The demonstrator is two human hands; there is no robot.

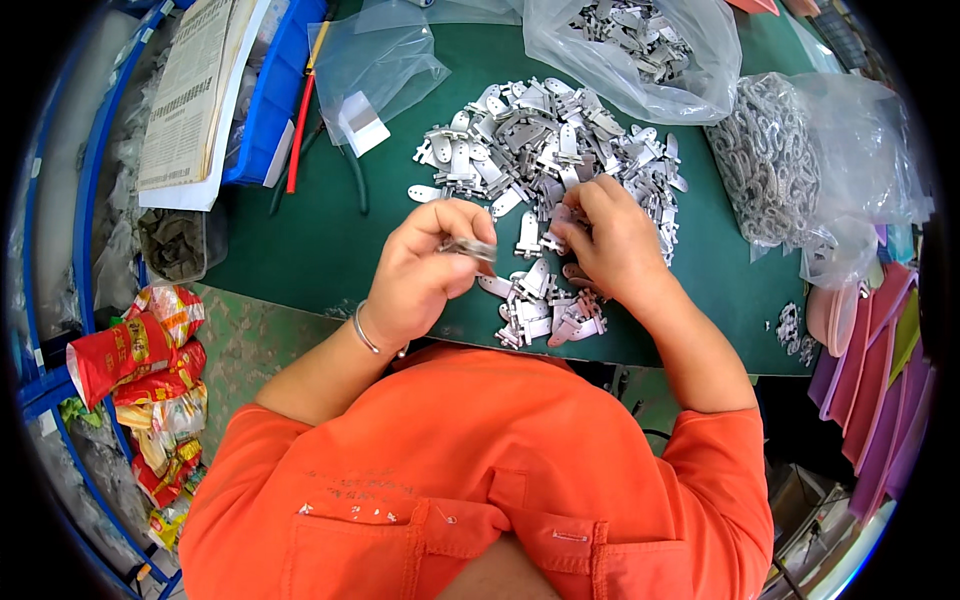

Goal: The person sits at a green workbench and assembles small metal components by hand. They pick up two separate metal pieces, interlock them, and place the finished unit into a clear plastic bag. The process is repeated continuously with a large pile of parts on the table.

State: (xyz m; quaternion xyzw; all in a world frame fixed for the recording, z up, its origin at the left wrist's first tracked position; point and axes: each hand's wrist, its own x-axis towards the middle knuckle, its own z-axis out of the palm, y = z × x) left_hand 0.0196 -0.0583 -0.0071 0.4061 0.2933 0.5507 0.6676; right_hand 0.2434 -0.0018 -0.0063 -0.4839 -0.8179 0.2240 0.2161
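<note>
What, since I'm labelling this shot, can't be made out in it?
All in the head view:
Metal part in the left hand: blurred and partly covered by that hand, so its details are lost.
Right hand: it hides whether it grips a piece.
Metal pile: upper pieces cover the lower ones.
Clear bag: cut off by the top edge.
Small grey pieces: too small for detail.

The metal piece [470,249] in the left hand [425,265] is blurred and partly covered, and the right hand [613,240] hides part of the pile [568,140], so whether it grips anything cannot be told. The top edge cuts off the clear bag [690,100] and blue bin [262,135]. On the desk [705,215], the small grey parts [789,326] at right are too tiny to identify.
</note>
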